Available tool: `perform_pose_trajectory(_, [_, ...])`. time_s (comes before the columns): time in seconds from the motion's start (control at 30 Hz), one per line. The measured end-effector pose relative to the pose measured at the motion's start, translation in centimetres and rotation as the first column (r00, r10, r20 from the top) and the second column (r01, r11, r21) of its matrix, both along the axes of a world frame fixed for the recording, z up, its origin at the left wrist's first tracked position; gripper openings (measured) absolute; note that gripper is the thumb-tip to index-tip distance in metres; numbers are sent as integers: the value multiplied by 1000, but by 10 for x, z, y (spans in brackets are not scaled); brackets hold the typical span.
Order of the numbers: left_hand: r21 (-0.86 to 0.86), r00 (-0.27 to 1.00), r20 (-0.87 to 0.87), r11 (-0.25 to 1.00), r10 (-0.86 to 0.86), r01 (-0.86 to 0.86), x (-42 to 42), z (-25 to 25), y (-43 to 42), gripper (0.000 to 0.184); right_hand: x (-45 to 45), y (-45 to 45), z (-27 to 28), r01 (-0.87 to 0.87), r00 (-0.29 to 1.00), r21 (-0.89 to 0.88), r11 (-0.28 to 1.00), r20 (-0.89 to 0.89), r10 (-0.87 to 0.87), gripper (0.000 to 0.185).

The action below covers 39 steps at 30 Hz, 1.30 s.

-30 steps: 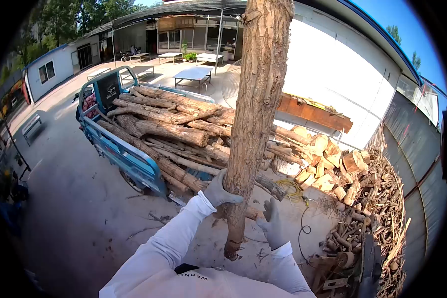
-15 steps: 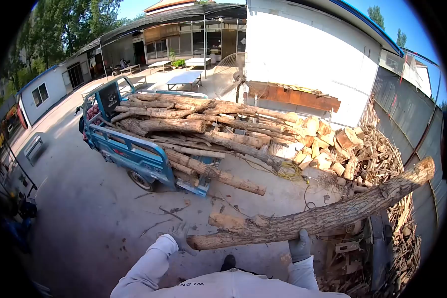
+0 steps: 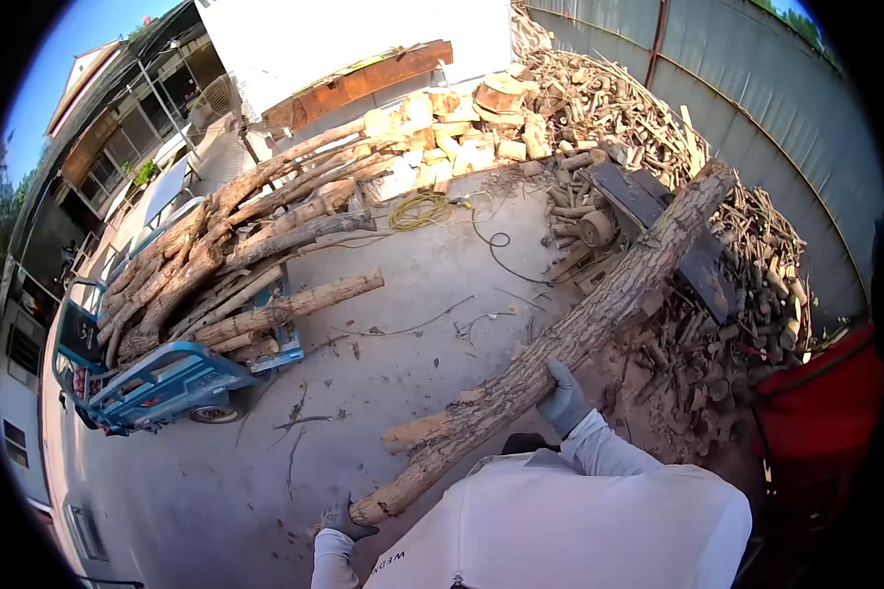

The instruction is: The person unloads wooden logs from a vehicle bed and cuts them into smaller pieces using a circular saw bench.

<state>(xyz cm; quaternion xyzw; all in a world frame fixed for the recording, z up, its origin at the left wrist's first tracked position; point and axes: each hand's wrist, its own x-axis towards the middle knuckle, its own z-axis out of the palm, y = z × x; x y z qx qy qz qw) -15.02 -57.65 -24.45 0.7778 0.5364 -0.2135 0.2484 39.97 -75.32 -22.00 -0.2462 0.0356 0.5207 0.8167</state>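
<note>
A long, thick, grey-brown log with rough, furrowed bark (image 3: 545, 360) slants across the view, its nearer end low and left, its farther end up towards the right. It is in one piece and runs nearly straight, with only a slight bend. Close to the nearer end, a short, blunt stub of paler, smoother wood (image 3: 417, 433) juts from its side, pointing left. The bark looks lighter brown around this lower stretch and greyer farther along. Whether the far end touches anything beneath it cannot be made out
</note>
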Motion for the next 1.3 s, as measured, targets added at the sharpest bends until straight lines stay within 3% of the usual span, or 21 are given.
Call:
perform_pose_trajectory(0.03, [-139,994,13,984,-111,112,17,29,-70,112,11,-29,10,44,999,-58,997,1,-44,48])
perform_pose_trajectory(0.07, [-158,995,29,983,-91,95,31,31,-101,111,28,-60,33,64,998,-125,990,2,-65,47])
perform_pose_trajectory(0.2, [-98,997,23,993,-69,71,92,-7,-65,104,92,-49,14,135,989,-98,986,-40,-140,42])
perform_pose_trajectory(0.27, [-82,997,35,994,-69,72,142,6,-72,99,135,-65,23,135,988,-105,985,-54,-141,41])
perform_pose_trajectory(0.47, [-212,997,-1,974,-76,74,291,9,-74,90,281,-97,-45,175,965,-166,971,-167,-202,34])
perform_pose_trajectory(0.5, [-126,997,-14,990,-72,69,309,4,-81,91,305,-100,-51,184,960,-198,963,-176,-219,34])
perform_pose_trajectory(0.63, [-128,997,-55,991,-49,42,407,42,-114,91,377,-118,-85,151,919,-245,958,-321,-227,37])
perform_pose_trajectory(1.0, [-93,986,-135,992,-103,91,486,60,-114,88,452,-115,-118,157,900,-220,963,-370,-231,44])
perform_pose_trajectory(1.07, [-77,984,-140,992,-107,97,488,58,-107,88,458,-105,-117,185,928,-255,949,-273,-254,40])
perform_pose_trajectory(1.17, [-62,983,-136,991,-124,116,503,63,-99,90,468,-96,-108,189,920,-251,949,-293,-261,41])
perform_pose_trajectory(1.3, [-126,986,-164,992,-30,9,533,85,-94,95,477,-80,-107,169,929,-257,951,-281,-241,43])
